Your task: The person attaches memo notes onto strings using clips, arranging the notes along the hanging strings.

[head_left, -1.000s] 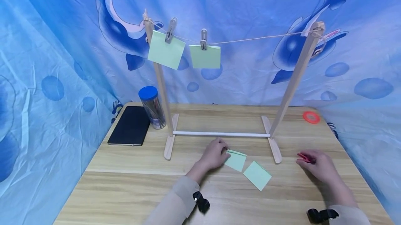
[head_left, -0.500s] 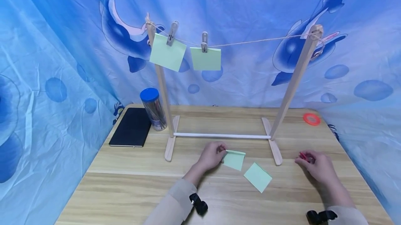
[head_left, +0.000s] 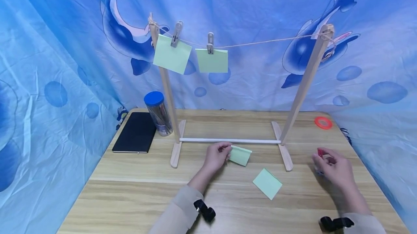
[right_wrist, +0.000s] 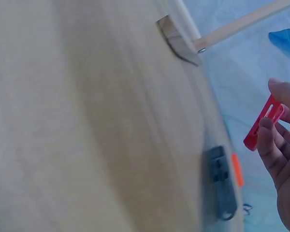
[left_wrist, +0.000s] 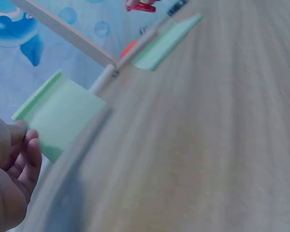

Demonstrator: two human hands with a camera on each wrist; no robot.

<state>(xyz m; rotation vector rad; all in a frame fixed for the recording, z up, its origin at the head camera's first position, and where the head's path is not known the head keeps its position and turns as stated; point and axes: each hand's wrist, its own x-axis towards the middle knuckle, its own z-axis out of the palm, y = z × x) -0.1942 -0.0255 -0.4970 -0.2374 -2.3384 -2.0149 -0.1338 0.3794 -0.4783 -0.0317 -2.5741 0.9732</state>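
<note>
Between its thumb and fingers my left hand point(head_left: 216, 157) pinches a folded light green paper point(left_wrist: 63, 116) by its left corner, held up off the table. My right hand point(head_left: 337, 168) holds a red clothespin point(right_wrist: 266, 121) in its fingertips. Below that hand a grey clothespin point(right_wrist: 223, 183) lies on the table. A second green paper point(head_left: 268, 184) lies flat between the hands. Above, two green sheets hang from a string point(head_left: 260, 42) by grey clothespins: the left sheet point(head_left: 172, 54) is tilted, the right sheet point(head_left: 212, 62) hangs nearly level.
A wooden stand point(head_left: 303, 89) with a white crossbar point(head_left: 228, 140) carries the string behind my hands. To the left are a black notebook point(head_left: 135, 132) and a blue-lidded jar point(head_left: 159, 114). An orange-red ring point(head_left: 323, 122) lies at the back right. A blue dolphin curtain point(head_left: 254, 13) surrounds the table.
My left hand has raised the green paper off the table and moved slightly left. The right hand has shifted a little right, the red clothespin turned more upright in its fingers.
</note>
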